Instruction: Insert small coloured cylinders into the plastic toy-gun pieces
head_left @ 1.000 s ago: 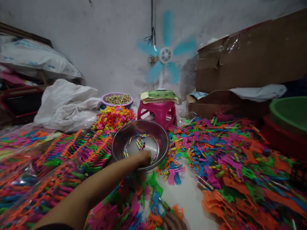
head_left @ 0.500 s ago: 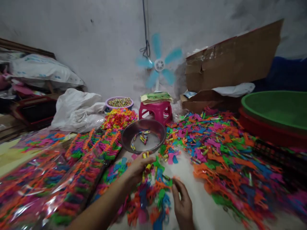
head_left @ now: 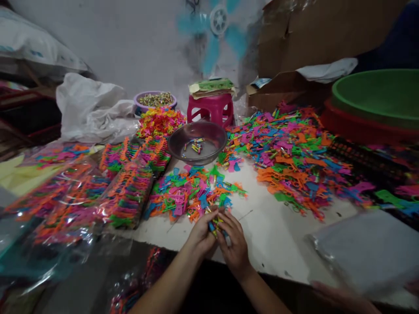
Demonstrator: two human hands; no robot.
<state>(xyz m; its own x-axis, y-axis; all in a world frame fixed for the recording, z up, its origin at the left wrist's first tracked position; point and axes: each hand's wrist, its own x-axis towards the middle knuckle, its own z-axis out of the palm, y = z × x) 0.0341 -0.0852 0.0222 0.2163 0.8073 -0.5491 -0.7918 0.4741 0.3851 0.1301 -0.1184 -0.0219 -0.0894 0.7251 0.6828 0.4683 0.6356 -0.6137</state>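
Observation:
My left hand and my right hand are cupped together just over the table's front edge. Between them is a bunch of small yellow and blue tubes, partly hidden by my fingers. Just beyond my fingertips lies a loose pile of bright plastic gun-shaped pieces in pink, orange, green and blue. Behind that pile stands a dark metal bowl, with several similar small tubes in it.
Bagged rows of coloured pieces lie left. A big heap spreads right, beside a green basin. A pink stool and spinning fan stand behind. A clear plastic stack and someone's arm are front right.
Both hands have drawn back from the pile towards the table's front edge and come together around the small tubes. The view has tipped downward.

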